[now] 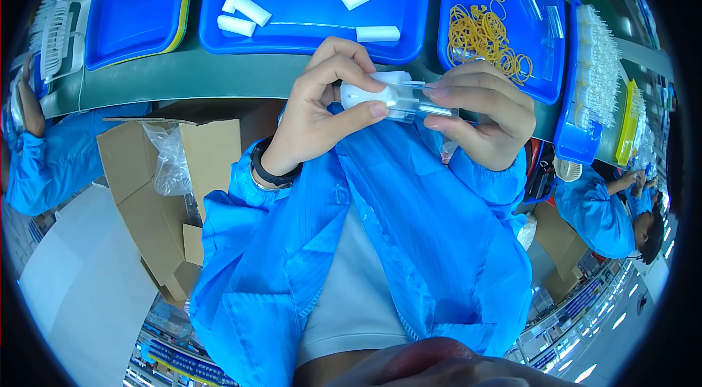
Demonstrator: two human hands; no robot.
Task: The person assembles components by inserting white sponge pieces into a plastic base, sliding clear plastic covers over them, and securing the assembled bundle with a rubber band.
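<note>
In front of my chest, just off the table edge, my left hand [311,105] pinches a smooth white plastic piece [356,96] with a rounded end between thumb and fingers. My right hand [490,113] grips a clear plastic sleeve [418,103] from its other end. The two meet between my hands, the white piece's far end at the sleeve's mouth; how deep it sits inside I cannot tell. Beyond them, a blue tray [314,39] bears several short white cylinders [252,12].
At the right, another blue tray [541,83] holds yellow rubber bands [479,36] and clear plastic pieces [530,5]. A bin of white bristly parts [596,58] stands beyond it. Left are an empty-looking blue tray [139,14] and an open cardboard box [135,175]. Co-workers sit at both sides.
</note>
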